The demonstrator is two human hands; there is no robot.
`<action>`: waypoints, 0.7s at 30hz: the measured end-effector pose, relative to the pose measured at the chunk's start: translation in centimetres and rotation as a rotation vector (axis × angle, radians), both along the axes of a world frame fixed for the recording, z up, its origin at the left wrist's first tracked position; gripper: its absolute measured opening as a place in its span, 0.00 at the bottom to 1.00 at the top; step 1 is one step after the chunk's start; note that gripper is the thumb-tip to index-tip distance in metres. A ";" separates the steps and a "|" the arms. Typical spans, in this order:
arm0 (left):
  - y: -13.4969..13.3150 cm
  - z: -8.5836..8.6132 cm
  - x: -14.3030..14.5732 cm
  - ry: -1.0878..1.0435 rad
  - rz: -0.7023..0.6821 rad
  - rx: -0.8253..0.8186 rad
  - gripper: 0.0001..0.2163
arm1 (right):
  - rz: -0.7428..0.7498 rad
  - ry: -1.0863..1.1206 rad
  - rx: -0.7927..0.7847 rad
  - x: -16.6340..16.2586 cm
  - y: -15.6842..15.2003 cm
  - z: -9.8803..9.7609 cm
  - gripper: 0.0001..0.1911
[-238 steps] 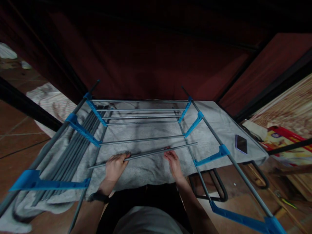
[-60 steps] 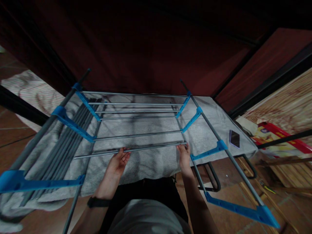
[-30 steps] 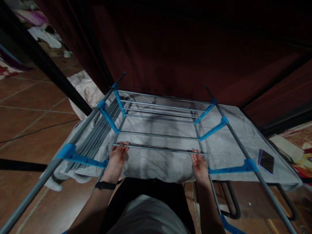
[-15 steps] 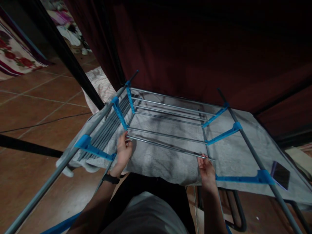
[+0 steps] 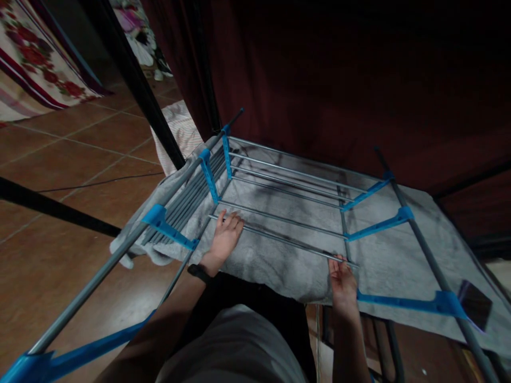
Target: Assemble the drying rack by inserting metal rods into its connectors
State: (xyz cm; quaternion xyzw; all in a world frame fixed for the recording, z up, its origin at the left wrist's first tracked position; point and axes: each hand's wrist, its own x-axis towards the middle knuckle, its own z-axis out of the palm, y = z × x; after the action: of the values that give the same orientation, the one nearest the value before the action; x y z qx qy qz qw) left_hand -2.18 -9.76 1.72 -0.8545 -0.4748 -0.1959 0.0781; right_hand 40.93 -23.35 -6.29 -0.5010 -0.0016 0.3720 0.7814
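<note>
A thin metal rod (image 5: 285, 242) runs crosswise between both hands, apart from the blue brackets. My left hand (image 5: 227, 235) is closed around it near its left end, which sticks out past the fingers. My right hand (image 5: 342, 279) pinches it from below near the right end. In front of me stands a rack with grey side poles (image 5: 425, 250) and blue plastic brackets (image 5: 373, 229). Several similar rods (image 5: 295, 170) span the brackets farther back. The closest bracket pair, at left (image 5: 171, 231) and right (image 5: 411, 303), has no rod across it.
Several loose grey rods (image 5: 187, 194) lie bundled on the grey blanket (image 5: 271, 266) at left. A phone (image 5: 474, 304) rests on the blanket at right. Black posts (image 5: 139, 85) and a dark red curtain (image 5: 319, 90) stand behind. A cable (image 5: 99, 182) crosses the tiled floor.
My left hand has shifted inward along the rod, away from the left bracket. The right hand keeps its hold near the other end. The view has turned slightly left.
</note>
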 end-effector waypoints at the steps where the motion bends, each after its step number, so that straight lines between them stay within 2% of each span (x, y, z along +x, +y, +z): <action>1: 0.0 -0.1 0.4 0.015 -0.026 0.003 0.16 | -0.004 0.006 -0.001 0.0 0.0 0.1 0.07; 4: -0.2 -0.6 1.6 0.047 -0.095 0.003 0.15 | -0.022 0.028 -0.015 -0.1 0.2 0.2 0.05; 12: -1.3 -0.5 3.9 0.124 -0.251 -0.096 0.18 | 0.011 -0.035 0.039 -0.5 -0.1 0.0 0.09; 21: -1.3 -1.3 4.9 0.163 -0.273 -0.119 0.16 | 0.024 -0.063 0.007 -0.6 0.1 0.5 0.09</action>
State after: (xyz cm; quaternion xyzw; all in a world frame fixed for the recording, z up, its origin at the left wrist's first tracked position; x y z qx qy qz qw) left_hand 2.70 -11.01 0.38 -0.9271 -0.3574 -0.1061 0.0381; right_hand 40.32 -23.24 -5.78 -0.5096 -0.0334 0.3654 0.7783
